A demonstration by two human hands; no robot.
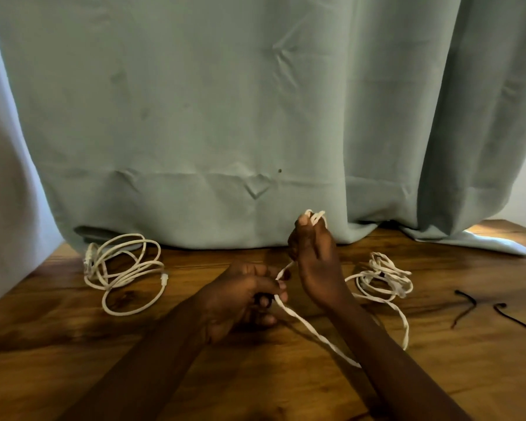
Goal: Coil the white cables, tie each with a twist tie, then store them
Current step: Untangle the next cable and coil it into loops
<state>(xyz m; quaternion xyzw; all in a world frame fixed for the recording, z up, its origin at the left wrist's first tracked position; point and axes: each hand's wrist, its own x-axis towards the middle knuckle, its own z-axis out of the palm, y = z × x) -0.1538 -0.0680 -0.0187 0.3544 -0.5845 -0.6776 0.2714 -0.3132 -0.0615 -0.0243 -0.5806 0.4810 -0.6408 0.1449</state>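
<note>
Head view: right hand is standing upright near the table's ctr, held above the wood, fingers curling tight round a small bundle of loops of the braided white cable; loop tops are poking out above the fingertips. Left hand is sitting just beside it & lower, thumb & forefinger pinching the same cable's free strand, other fingers curling loosely underneath. Btwn the two hands a short bit of strand is running up to the right palm. From the pinch the strand is trailing down-right across the table & passing under the right forearm. On the far side a strand is arcing up to a loose heap of the same braid, lying just right of the right wrist; the forearm is hiding the stretch btwn, so can't tell if it's one piece. Second white cable, smooth, is lying in loose uneven rings at the table's left, well apart from the hands, untied. Black twist tie & second black twist tie are lying on the wood at far right, near each other, not touching. Grey-green curtain is hanging behind, hem resting on the table's back edge
</note>
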